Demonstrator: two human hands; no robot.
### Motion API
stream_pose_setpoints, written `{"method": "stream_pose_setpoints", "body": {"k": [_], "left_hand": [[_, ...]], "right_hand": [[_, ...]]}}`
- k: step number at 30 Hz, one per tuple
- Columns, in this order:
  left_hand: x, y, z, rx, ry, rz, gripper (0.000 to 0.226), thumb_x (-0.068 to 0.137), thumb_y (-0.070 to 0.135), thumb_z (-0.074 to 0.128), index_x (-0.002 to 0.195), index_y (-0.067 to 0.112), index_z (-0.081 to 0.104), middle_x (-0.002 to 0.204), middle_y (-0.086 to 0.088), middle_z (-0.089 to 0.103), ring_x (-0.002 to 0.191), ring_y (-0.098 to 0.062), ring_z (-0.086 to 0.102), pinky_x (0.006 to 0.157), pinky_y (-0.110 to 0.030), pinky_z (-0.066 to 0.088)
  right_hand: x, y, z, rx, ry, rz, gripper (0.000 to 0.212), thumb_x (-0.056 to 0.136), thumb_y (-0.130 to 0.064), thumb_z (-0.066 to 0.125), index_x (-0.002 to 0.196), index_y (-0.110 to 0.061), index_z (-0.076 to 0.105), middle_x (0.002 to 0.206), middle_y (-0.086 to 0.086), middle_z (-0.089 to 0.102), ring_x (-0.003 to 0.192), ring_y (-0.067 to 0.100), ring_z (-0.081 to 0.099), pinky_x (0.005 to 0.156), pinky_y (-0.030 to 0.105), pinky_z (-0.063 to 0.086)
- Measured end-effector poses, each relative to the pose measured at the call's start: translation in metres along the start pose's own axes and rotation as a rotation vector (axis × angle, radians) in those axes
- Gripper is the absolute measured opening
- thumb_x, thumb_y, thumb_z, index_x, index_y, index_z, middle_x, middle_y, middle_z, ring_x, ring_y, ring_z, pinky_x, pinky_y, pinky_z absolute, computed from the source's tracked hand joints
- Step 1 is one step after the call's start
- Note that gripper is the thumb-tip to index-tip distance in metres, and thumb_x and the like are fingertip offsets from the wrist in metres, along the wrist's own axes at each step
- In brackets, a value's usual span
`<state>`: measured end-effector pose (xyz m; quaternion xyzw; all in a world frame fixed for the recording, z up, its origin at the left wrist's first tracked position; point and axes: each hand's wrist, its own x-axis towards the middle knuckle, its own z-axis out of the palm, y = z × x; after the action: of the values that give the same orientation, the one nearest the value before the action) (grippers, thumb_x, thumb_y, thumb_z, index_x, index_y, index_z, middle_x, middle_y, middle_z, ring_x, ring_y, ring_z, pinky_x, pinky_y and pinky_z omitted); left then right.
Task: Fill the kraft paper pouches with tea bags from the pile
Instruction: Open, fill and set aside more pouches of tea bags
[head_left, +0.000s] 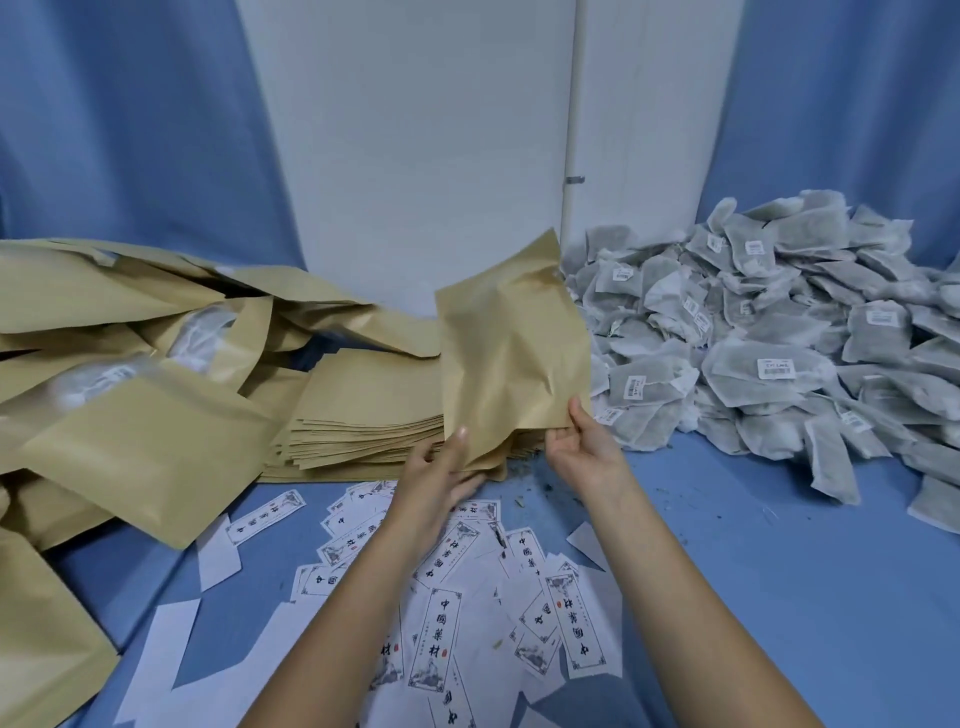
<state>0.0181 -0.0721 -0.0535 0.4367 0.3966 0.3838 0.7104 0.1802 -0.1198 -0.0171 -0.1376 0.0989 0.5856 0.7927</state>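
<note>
Holding one kraft pouch (511, 353) upright over the blue desk (779, 571), the person grips its lower edge from both sides. The left hand (441, 467) pinches the bottom left corner and the right hand (582, 447) the bottom right. A stack of flat pouches (363, 415) lies just behind it, and the tea bag pile (753, 338) sits close on the right. Printed labels (467, 597) lie scattered under the forearms.

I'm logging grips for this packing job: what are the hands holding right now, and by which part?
One flat tan kraft paper pouch: the left hand grips its bottom left corner, and the right hand pinches its bottom right corner.
</note>
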Motion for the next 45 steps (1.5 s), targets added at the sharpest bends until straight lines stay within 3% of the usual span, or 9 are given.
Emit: {"method": "stream_pose_setpoints", "body": {"k": [3,6,10,14,22,26,37,42,45], "left_hand": [[0.014,-0.002,-0.004,-0.275,-0.05,-0.085,0.052,0.071,0.026,0.072,0.115,0.005,0.056,0.111,-0.012,0.068,0.087,-0.021,0.071,0.069,-0.025,0.058],[0.025,-0.003,-0.009,-0.288,-0.056,-0.131,0.055,0.069,0.025,0.075,0.117,0.005,0.058,0.097,-0.008,0.068,0.072,-0.015,0.068,0.061,-0.023,0.057],[0.031,-0.012,-0.006,-0.163,-0.072,-0.187,0.04,0.077,0.023,0.076,0.106,0.007,0.055,0.109,-0.007,0.058,0.077,-0.019,0.057,0.075,-0.033,0.058],[0.033,-0.015,-0.003,-0.261,-0.028,-0.08,0.02,0.086,0.003,0.064,0.104,-0.005,0.059,0.115,-0.017,0.064,0.097,-0.031,0.065,0.06,-0.025,0.057],[0.031,-0.017,-0.005,-0.265,-0.03,-0.035,0.012,0.09,-0.002,0.056,0.103,-0.004,0.056,0.112,-0.017,0.064,0.085,-0.031,0.069,0.06,-0.027,0.057],[0.033,-0.017,-0.007,-0.308,-0.037,0.003,0.01,0.09,-0.007,0.054,0.099,-0.005,0.058,0.089,-0.012,0.073,0.076,-0.022,0.072,0.061,-0.029,0.058],[0.037,-0.02,0.0,-0.299,-0.014,0.03,0.011,0.091,-0.007,0.052,0.102,-0.005,0.053,0.112,-0.019,0.06,0.074,-0.023,0.072,0.069,-0.034,0.06],[0.034,-0.021,0.005,-0.299,-0.013,0.048,0.011,0.092,-0.006,0.052,0.103,-0.005,0.053,0.11,-0.018,0.062,0.076,-0.025,0.072,0.066,-0.032,0.06],[0.033,-0.02,0.006,-0.318,-0.014,0.051,0.009,0.091,-0.007,0.052,0.1,-0.005,0.054,0.099,-0.015,0.067,0.077,-0.025,0.072,0.061,-0.029,0.058]], "right_hand": [[0.008,-0.001,-0.011,0.015,-0.015,-0.039,0.012,0.096,-0.007,0.051,0.091,-0.002,0.061,0.088,0.01,0.071,0.12,0.017,0.057,0.098,0.031,0.046],[0.015,-0.006,-0.021,-0.157,-0.013,-0.164,0.011,0.096,-0.005,0.05,0.1,-0.003,0.059,0.106,0.009,0.067,0.117,0.02,0.057,0.095,0.037,0.047],[0.02,-0.012,-0.036,-0.344,-0.013,-0.274,0.014,0.096,-0.003,0.049,0.108,-0.002,0.056,0.104,0.011,0.066,0.095,0.019,0.064,0.073,0.03,0.059],[0.02,-0.021,-0.04,-0.627,0.142,-0.489,0.015,0.093,0.0,0.054,0.107,0.0,0.059,0.088,0.004,0.066,0.073,0.01,0.065,0.062,0.019,0.057],[0.015,-0.023,-0.051,-0.411,0.155,-0.307,0.017,0.089,0.001,0.059,0.106,0.002,0.061,0.106,0.011,0.067,0.098,0.019,0.064,0.088,0.031,0.055],[0.015,-0.02,-0.05,-0.375,0.197,-0.368,0.007,0.086,0.006,0.061,0.091,0.002,0.062,0.102,0.012,0.066,0.091,0.018,0.065,0.08,0.03,0.057],[0.011,-0.009,-0.047,-0.581,0.195,-0.5,0.009,0.081,0.004,0.069,0.083,-0.004,0.066,0.081,0.002,0.072,0.069,0.008,0.069,0.06,0.015,0.054],[0.012,-0.008,-0.051,-0.592,0.156,-0.45,0.017,0.084,-0.004,0.069,0.1,-0.004,0.065,0.102,0.004,0.069,0.094,0.012,0.066,0.071,0.015,0.055],[0.012,-0.001,-0.05,-0.72,0.152,-0.412,0.005,0.083,-0.004,0.069,0.086,-0.006,0.065,0.096,0.005,0.069,0.087,0.012,0.065,0.068,0.014,0.054]]}}
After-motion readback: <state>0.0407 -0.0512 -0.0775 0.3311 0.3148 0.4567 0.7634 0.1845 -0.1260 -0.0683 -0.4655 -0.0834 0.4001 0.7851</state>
